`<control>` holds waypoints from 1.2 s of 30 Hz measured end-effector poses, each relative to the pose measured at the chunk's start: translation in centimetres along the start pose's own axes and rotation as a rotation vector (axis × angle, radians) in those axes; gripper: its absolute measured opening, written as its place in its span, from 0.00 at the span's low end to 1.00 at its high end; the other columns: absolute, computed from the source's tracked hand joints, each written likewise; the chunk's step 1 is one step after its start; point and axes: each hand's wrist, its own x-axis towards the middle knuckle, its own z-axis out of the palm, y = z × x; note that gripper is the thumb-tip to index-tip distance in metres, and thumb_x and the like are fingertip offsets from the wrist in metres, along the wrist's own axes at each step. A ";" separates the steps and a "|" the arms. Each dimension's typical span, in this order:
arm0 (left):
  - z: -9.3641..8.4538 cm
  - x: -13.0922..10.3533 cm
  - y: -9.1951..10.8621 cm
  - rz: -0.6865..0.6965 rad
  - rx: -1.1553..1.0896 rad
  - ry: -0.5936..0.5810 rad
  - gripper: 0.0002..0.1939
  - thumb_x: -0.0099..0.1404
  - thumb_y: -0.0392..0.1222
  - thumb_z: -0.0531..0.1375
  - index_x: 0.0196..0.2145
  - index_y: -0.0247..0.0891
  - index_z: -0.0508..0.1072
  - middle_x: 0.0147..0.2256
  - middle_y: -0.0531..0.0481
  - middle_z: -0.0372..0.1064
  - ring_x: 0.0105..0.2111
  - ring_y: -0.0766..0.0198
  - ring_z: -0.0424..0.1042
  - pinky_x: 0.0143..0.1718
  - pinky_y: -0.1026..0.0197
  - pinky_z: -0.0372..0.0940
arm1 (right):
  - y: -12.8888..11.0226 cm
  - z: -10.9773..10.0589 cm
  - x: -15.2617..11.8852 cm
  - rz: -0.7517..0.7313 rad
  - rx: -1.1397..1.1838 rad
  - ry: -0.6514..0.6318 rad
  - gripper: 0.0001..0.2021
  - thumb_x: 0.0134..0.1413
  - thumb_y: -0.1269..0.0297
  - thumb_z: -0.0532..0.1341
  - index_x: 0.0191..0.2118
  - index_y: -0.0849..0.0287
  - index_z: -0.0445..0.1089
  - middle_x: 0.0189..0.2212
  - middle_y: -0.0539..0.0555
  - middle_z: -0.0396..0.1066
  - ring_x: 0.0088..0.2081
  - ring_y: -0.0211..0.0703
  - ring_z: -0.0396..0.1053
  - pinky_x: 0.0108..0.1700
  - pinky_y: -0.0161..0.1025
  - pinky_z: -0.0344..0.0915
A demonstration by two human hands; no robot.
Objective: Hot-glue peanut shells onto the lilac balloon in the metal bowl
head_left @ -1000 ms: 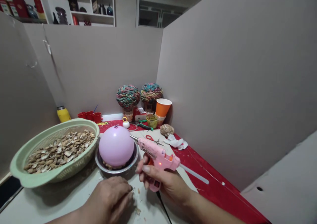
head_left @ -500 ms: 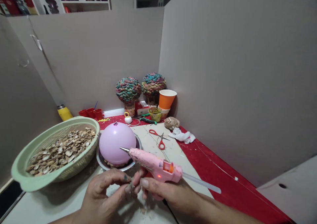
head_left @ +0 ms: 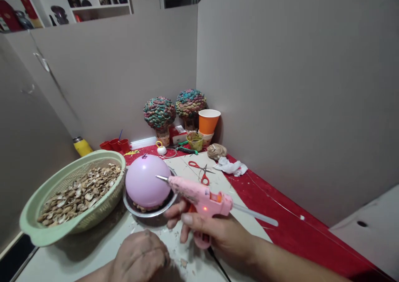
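A pink glue gun (head_left: 199, 196) with a lit orange light and a clear glue stick out its back is gripped in my right hand (head_left: 218, 228). Its metal nozzle points left, in front of a lilac balloon (head_left: 147, 180). The balloon sits in a round metal bowl (head_left: 148, 213), with shell pieces around its base. My left hand (head_left: 140, 255) is turned back-up near the bottom edge, low over the white board, its fingers curled under and hidden. Left of the bowl stands a green basket (head_left: 31, 228) holding many shells (head_left: 81, 194).
Red-handled scissors (head_left: 204, 171) lie behind the glue gun. Farther back are two colourful ball-topped ornaments (head_left: 159, 113), an orange cup (head_left: 208, 122), twine (head_left: 216, 151), crumpled tissue (head_left: 231, 166), red cups (head_left: 114, 144) and a yellow bottle (head_left: 82, 146). Walls rise behind and at right.
My left hand has moved down, away from my right hand's fingers, and turned over. The glue gun has shifted slightly right, and my right hand's fingers have loosened apart. The view has tilted slightly.
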 end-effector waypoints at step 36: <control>2.9 1.9 0.3 -0.273 -0.286 0.064 0.19 0.52 0.52 0.72 0.21 0.33 0.74 0.18 0.49 0.74 0.18 0.68 0.69 0.23 0.66 0.62 | 0.9 0.7 -0.5 -0.295 -0.655 0.136 0.06 0.55 0.63 0.63 0.33 0.57 0.66 0.27 0.48 0.67 0.26 0.38 0.66 0.29 0.34 0.64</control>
